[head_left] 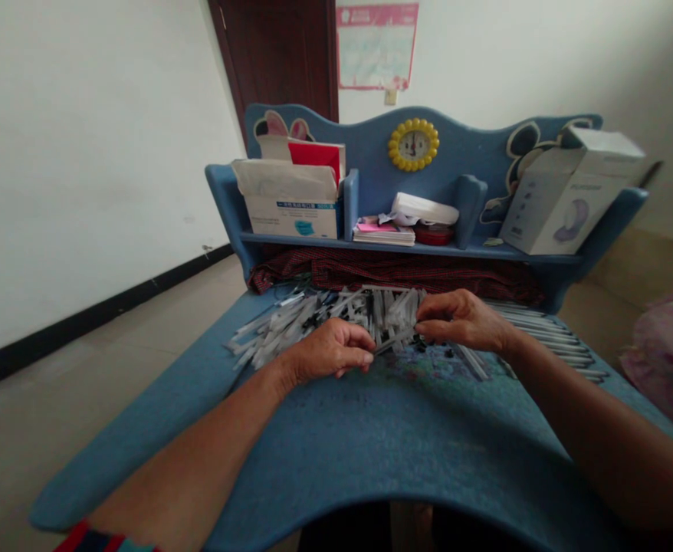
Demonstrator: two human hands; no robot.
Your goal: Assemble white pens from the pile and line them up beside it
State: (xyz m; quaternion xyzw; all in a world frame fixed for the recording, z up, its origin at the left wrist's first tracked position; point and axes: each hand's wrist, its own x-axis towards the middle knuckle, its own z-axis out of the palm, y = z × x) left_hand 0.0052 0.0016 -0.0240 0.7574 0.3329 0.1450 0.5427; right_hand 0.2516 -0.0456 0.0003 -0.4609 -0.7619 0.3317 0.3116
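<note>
My left hand (332, 349) is closed, with thumb and fingers pinching one end of a slim clear pen barrel (392, 341). The barrel slants up to the right, toward my right hand (467, 320). That hand is closed too, its fingertips pressed together near the barrel's far end; what they grip is too small and blurred to name. A loose heap of clear pen barrels (276, 328) spreads behind and left of my left hand. Small black pieces (448, 353) lie below my right hand, beside a few more tubes (474, 362).
A row of slim pens (558, 345) lies at the right of the blue desk (371, 445). Dark red checked cloth (394, 270) lines the back under a shelf (336, 244). The shelf bears a mask box (293, 217), notepads (383, 236) and a white carton (563, 203).
</note>
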